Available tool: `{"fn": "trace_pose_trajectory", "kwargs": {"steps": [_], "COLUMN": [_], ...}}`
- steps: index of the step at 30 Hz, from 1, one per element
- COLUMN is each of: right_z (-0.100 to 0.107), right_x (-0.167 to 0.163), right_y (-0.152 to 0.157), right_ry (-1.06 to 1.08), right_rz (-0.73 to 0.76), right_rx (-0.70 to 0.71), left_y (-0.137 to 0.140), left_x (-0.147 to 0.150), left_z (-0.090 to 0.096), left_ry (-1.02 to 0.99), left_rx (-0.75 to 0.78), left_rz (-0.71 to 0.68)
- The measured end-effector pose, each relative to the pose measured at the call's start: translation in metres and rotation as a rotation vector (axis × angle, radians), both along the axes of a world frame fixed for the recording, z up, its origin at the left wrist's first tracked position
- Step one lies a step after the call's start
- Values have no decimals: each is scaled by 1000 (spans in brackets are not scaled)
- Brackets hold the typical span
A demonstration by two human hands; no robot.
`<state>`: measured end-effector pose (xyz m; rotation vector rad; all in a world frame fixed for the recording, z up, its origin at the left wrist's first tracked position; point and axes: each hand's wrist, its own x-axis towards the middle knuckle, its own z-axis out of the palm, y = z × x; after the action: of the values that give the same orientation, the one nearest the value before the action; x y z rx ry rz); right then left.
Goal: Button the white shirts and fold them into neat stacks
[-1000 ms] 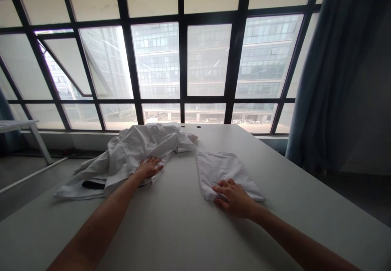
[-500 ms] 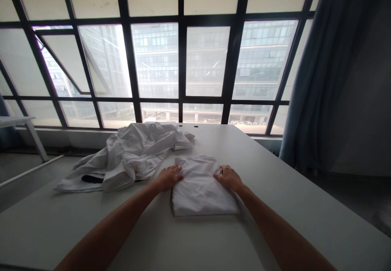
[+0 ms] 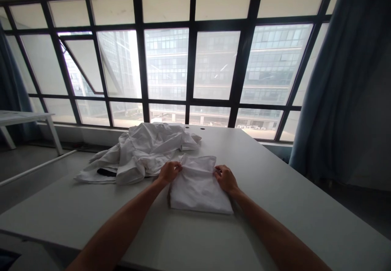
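Head view: left hand (image 3: 169, 172) and right hand (image 3: 225, 178) pinch the far corners of a folded white cloth (image 3: 197, 186) at lower centre of the frame, its long axis running away toward the window (image 3: 214, 65).

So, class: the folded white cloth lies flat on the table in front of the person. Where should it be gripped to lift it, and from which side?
Probably at the two far corners of the folded white cloth, one from each side, as the left hand and right hand pinch it now. It lies flat and limp on the table, so two spread grips should keep the folds together.
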<state>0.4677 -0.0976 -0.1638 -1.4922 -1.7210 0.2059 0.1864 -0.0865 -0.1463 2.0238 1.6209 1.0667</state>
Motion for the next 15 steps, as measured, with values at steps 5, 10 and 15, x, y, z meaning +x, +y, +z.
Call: {"fn": "trace_pose_trajectory", "kwargs": {"steps": [5,10,15], "right_z": [57,86,59], "right_x": [19,47,22], "right_y": [-27,-53,-49], "right_ry": [606,641,280], "right_rz": [383,629,515], "right_rx": [-49,-221,-223], "left_y": [-9,-11,-22], "left_x": [-27,-60,-30], "left_z": [43,67,44], "left_ry": [-873,-1063,-294], "left_rx": [-65,-73,-8], "left_rz": [-526,-559,-456]}}
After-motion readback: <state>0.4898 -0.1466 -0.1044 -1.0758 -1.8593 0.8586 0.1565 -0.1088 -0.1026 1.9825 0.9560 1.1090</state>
